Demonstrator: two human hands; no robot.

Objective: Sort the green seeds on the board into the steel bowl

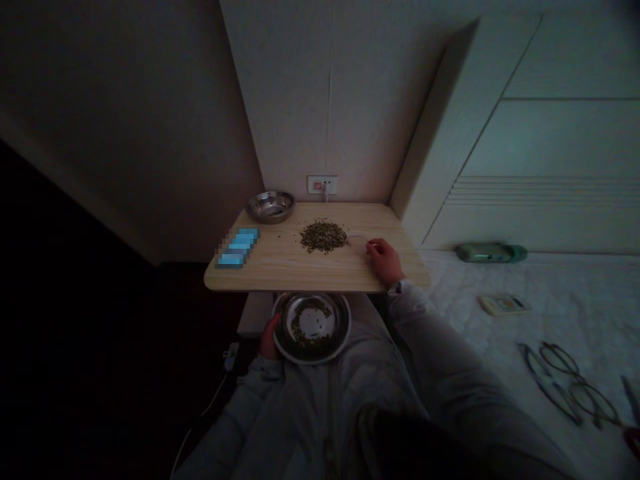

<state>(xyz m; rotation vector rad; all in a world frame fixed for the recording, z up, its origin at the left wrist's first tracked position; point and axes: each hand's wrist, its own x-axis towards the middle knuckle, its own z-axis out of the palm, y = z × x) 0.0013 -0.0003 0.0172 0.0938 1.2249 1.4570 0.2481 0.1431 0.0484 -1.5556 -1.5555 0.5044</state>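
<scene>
My left hand (270, 339) grips the left side of a round metal bowl (345, 333), held at my lap just below the table edge. Small greenish-brown bits, like seeds or dried pieces, lie scattered in a ring inside it. On the wooden tabletop (280, 267) is a loose pile of similar bits (324, 237). Right of the pile, my right hand (384, 261) rests low over the board with its fingers pinched together. A faint, thin, see-through thing (357, 244) reaches from those fingers to the pile's edge; its kind is too dim to make out.
A second metal bowl (271, 208) stands at the table's back left corner, with a blurred lit phone-like screen (239, 248) in front of it. On the bed (450, 300) to the right lie a green case (490, 253), a remote control (504, 305) and glasses (560, 360). A wall socket (323, 185) sits behind.
</scene>
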